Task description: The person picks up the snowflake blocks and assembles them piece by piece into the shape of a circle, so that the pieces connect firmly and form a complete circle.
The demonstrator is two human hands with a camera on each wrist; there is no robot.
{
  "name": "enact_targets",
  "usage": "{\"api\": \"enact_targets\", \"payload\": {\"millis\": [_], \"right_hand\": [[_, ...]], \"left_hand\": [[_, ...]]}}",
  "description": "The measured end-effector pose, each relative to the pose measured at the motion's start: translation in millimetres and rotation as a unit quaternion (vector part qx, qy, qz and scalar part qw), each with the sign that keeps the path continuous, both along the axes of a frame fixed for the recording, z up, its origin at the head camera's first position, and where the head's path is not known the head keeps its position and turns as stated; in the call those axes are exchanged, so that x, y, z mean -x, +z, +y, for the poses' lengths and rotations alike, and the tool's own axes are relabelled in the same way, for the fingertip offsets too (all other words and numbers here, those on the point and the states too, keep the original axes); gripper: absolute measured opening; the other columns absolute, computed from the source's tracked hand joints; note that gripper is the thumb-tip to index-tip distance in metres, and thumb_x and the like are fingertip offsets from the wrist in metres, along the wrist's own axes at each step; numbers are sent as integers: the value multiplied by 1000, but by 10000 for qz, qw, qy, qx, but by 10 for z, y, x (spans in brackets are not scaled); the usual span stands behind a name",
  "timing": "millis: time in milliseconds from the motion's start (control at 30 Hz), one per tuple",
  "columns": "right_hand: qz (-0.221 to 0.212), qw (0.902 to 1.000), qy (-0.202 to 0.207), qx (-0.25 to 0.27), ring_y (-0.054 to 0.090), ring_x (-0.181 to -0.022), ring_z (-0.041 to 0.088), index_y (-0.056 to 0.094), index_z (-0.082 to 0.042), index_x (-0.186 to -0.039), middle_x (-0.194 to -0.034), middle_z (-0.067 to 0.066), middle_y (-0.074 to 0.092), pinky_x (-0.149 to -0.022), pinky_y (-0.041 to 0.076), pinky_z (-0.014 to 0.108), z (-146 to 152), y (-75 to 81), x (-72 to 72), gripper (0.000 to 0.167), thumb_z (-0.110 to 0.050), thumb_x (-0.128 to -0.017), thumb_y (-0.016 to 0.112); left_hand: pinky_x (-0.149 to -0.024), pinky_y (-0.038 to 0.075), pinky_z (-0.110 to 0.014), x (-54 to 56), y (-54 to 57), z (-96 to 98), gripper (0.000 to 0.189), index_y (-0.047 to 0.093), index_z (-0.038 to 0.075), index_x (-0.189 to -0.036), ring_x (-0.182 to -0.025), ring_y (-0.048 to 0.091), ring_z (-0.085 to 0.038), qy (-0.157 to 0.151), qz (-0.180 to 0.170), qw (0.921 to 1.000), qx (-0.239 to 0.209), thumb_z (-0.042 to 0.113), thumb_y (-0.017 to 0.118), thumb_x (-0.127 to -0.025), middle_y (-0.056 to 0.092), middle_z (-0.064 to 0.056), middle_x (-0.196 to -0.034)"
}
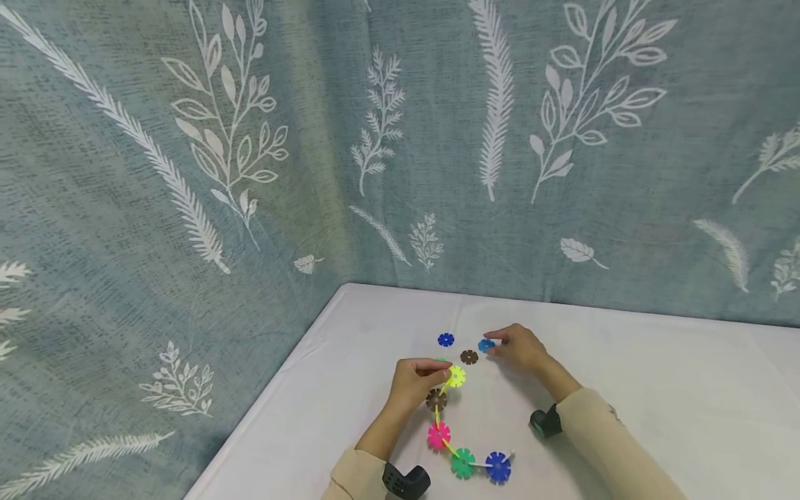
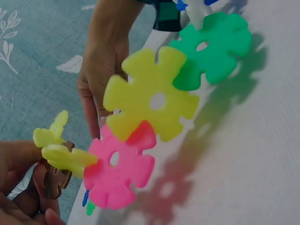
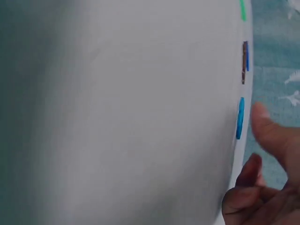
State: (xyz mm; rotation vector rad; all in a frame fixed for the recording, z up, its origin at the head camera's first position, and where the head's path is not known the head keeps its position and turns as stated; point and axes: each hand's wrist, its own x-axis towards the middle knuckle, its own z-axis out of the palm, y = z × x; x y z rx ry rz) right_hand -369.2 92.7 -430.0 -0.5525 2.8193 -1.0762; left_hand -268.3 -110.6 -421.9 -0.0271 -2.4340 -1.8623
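Notched plastic chain [image 2: 138, 110], pinching left hand [image 1: 414, 382]

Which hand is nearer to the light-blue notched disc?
Right. The right hand is immediately right of the light-blue notched disc; contact is unclear. The left hand is farther off, left of it, holding the chain of notched discs, with the loose brown disc between.

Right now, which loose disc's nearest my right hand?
The light blue disc, by your right hand; the loose brown, dark blue and green ones lie farther left.

Dim wrist views, seemingly slightly blurred
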Motion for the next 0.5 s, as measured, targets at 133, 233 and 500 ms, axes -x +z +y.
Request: {"api": "enact_targets", "payload": {"millis": [133, 233, 500], "right_hand": [[-69, 9999, 39, 72, 45, -74, 17, 63, -7, -116, -84, 9, 59, -62, 35, 26, 28, -59, 27, 35, -11, -81, 66], [-103, 9999, -103, -21, 45, -75, 17, 65, -10, -115, -85, 8, 59, -62, 35, 26, 29, -72, 31, 35, -14, -81, 67], [51, 9994, -164, 301, 57, -85, 22, 68, -6, -94, -90, 10, 65, -77, 44, 40, 22, -64, 14, 18, -9, -76, 69]], "left_hand": [[-72, 53, -23, -11, -18, 8, 17, 70, -3, -93, -83, 65, -12, 34, -108, 9999, -105, 9, 67, -81, 70, -16, -98], [-70, 53, -23, -9, -27, 24, 17, 70, -6, -92, -80, 65, -13, 67, -40, 9998, -189, 7, 67, -80, 70, -18, -95], [-57, 46, -17, 15, -23, 51, 18, 69, -7, -89, -65, 57, -3, 269, -233, 9986, -394, 7, 69, -78, 70, -17, -91]]}}
